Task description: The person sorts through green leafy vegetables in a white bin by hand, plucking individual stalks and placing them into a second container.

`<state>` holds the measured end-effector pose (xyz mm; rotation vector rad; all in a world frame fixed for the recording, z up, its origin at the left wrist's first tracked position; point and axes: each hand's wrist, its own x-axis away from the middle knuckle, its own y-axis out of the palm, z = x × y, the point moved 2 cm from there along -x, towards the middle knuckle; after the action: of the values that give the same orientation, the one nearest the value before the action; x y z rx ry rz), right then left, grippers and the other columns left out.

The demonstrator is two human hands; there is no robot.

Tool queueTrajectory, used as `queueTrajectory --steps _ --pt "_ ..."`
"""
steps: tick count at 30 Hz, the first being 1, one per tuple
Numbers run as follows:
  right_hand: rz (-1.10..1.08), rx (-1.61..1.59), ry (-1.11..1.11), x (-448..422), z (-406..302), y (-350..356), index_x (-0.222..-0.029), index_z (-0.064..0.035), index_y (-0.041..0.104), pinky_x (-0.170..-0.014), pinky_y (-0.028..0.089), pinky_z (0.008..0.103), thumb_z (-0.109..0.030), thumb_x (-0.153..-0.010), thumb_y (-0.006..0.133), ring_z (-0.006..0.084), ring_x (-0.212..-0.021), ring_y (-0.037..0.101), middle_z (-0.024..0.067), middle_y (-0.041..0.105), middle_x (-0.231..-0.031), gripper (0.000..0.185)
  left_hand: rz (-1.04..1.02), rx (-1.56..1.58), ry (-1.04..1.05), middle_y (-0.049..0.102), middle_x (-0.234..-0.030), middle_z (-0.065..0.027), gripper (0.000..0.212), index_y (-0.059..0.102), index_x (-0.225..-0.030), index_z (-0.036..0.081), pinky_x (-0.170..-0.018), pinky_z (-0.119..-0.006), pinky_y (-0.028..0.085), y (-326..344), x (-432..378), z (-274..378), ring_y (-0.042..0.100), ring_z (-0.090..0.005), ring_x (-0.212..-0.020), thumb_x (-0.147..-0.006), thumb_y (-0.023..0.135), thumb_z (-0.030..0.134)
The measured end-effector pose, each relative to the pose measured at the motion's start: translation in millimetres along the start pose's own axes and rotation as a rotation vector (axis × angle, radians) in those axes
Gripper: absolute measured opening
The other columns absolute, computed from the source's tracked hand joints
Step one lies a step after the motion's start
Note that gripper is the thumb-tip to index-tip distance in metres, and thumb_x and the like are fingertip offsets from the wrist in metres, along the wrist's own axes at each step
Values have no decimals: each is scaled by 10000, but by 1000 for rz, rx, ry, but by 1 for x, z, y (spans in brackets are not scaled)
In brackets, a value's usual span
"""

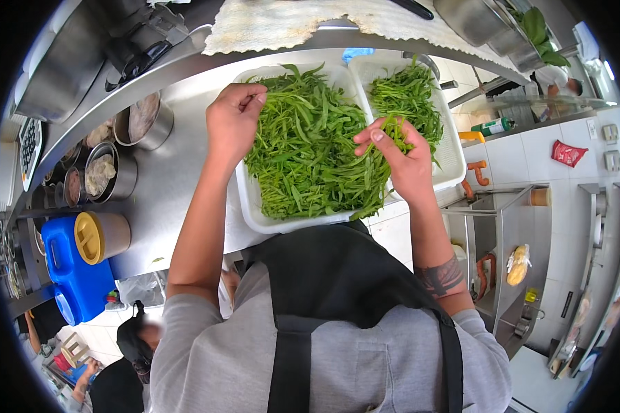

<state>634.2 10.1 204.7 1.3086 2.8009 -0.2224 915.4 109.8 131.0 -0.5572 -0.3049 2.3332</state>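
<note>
A white plastic tray (248, 206) full of long, narrow green leaves and stems (310, 155) lies before me, resembling water spinach. My right hand (405, 160) grips a bunch of the green stems (396, 131) over the tray's right side, the leaves hanging down from it. Above the left edge of the heap is my left hand (235, 121), thumb and fingers pinched together. No stem shows clearly between them. A second white perforated tray (449, 160) with more greens (405, 93) sits to the right, partly behind my right hand.
On the steel counter (186, 206) to the left are metal pots (152, 124), a yellow-lidded tub (103, 237) and a blue jerrycan (77, 268). A raised shelf edge (268, 49) with a cloth (268, 23) crosses ahead. Another person (129, 351) is at lower left.
</note>
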Motion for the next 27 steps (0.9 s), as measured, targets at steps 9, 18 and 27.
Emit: queueTrajectory --steps 9,18,27 --pt "-8 504 -364 -1 -18 28 -1221 -39 705 -838 564 372 -99 -959 781 238 -919 695 100 733 -1033 280 -54 273 11 756 -1028 -45 137 795 -1106 26 -754 -277 575 5 33 44 700 -116 -856 -972 772 46" --pt "-128 733 -353 -38 12 39 -1118 -23 727 -876 532 379 -145 -903 838 313 -969 664 145 685 -1046 270 -50 548 -89 760 -1052 -106 203 727 -1183 1 -821 -321 600 22 53 45 737 -184 -940 -980 708 -5" --pt "-2 464 -189 -38 22 37 -1083 12 704 -894 516 331 -138 -965 799 222 -975 658 82 692 -1020 213 -457 -2 -220 734 -1079 -200 389 698 -1244 0 -826 -461 591 48 83 33 726 -354 -868 -941 779 229"
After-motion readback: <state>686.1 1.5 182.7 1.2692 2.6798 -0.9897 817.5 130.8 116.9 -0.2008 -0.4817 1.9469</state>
